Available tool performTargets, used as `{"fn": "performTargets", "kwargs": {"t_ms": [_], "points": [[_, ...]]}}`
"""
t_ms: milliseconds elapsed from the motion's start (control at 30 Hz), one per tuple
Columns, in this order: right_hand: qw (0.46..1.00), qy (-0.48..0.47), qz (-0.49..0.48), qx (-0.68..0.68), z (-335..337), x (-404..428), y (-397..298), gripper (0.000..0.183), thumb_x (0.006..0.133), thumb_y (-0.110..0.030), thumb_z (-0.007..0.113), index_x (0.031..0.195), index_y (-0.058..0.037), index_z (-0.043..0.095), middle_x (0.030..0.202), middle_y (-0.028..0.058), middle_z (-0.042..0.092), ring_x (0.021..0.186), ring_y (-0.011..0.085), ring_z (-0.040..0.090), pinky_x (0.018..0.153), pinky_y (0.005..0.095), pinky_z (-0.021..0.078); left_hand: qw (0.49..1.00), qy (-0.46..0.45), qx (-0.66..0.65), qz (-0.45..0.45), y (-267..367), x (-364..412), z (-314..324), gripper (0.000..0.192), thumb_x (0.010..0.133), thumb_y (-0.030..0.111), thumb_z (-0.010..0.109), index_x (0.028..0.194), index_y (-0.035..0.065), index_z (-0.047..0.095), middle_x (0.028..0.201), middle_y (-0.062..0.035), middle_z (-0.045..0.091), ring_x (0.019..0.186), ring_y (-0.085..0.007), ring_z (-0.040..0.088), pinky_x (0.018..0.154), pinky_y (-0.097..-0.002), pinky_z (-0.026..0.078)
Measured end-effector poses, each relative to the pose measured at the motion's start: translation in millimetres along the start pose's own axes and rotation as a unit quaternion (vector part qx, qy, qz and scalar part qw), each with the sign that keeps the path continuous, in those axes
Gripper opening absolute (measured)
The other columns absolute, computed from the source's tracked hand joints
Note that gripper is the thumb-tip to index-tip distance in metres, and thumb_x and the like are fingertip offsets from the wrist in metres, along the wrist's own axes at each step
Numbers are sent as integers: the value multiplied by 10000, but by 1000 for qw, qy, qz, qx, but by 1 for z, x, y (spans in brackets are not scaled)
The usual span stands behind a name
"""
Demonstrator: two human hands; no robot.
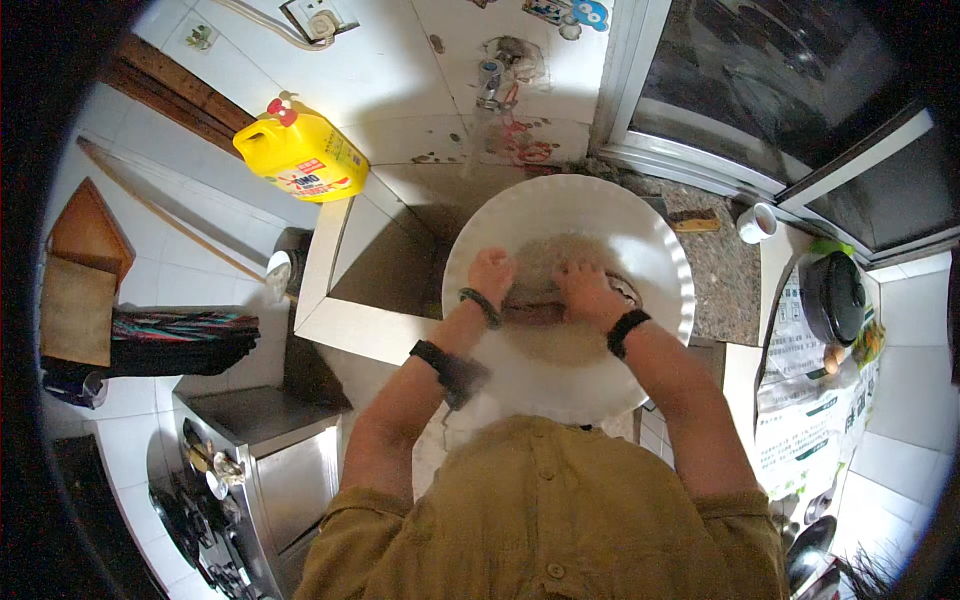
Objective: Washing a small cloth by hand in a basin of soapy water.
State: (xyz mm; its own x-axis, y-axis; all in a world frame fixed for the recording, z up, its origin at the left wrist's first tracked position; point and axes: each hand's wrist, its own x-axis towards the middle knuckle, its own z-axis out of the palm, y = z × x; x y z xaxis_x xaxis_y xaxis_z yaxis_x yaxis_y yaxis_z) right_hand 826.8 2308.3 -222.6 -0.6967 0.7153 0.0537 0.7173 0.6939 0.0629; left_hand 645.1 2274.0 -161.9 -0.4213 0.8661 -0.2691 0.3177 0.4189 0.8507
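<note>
A large white basin with a scalloped rim (682, 262) is in front of me, with murky brownish liquid (570, 352) in its middle. In it lies a dark, brownish-pink piece (534, 311) with a pale edge at its right end; blur hides whether it is cloth or food. My right hand (589, 289) rests palm down on this piece with fingers spread, covering its middle. To the left, my left hand (491, 271) is curled near the piece's upper left end; whether anything is inside the fingers is hidden.
The basin overlaps a tiled sink (375, 277) under a wall tap (491, 79). A yellow detergent jug (304, 157) stands on the left ledge. On the right are a wooden-handled tool (694, 222), a white cup (756, 223), and a black lidded pot (834, 298) beside an egg (833, 358).
</note>
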Motion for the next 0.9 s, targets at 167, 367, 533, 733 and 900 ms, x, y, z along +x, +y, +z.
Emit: {"fn": "performTargets", "kwargs": {"t_ms": [167,367,533,733,900], "points": [[965,-227,-12,133,-41,12,-28,383,631,-187,590,980,-42,528,897,171,555,900,307,534,735,396,437,994,-54,82,-48,-71,16,10,337,686,219,605,927,-7,542,921,-134,566,815,-229,551,718,-322,435],[878,-91,5,470,-121,15,-8,335,617,-112,525,923,20,491,851,163,536,810,233,534,718,306,425,917,-233,-275,-171,-41,-10,16,395,752,280,531,1020,-8,503,973,-131,543,881,-218,533,768,-339,428],[762,1,90,642,-128,18,-1,317,651,-87,484,956,-5,499,877,80,517,804,142,486,710,263,406,874,-281,-394,35,-81,10,52,390,821,349,415,1037,31,482,966,-96,534,889,-205,531,767,-344,426],[816,-1,160,555,-130,16,-25,230,724,-182,534,898,-31,535,838,43,548,759,161,526,650,287,433,816,-150,-491,-264,-23,3,25,301,874,297,325,947,65,502,925,-79,535,833,-192,530,687,-334,442],[972,125,107,167,-85,27,-23,219,767,-256,491,737,-41,525,793,146,577,700,325,547,593,368,435,805,-177,-541,-166,16,-36,39,238,808,297,459,897,80,500,886,-80,545,814,-216,528,671,-323,431]]}}
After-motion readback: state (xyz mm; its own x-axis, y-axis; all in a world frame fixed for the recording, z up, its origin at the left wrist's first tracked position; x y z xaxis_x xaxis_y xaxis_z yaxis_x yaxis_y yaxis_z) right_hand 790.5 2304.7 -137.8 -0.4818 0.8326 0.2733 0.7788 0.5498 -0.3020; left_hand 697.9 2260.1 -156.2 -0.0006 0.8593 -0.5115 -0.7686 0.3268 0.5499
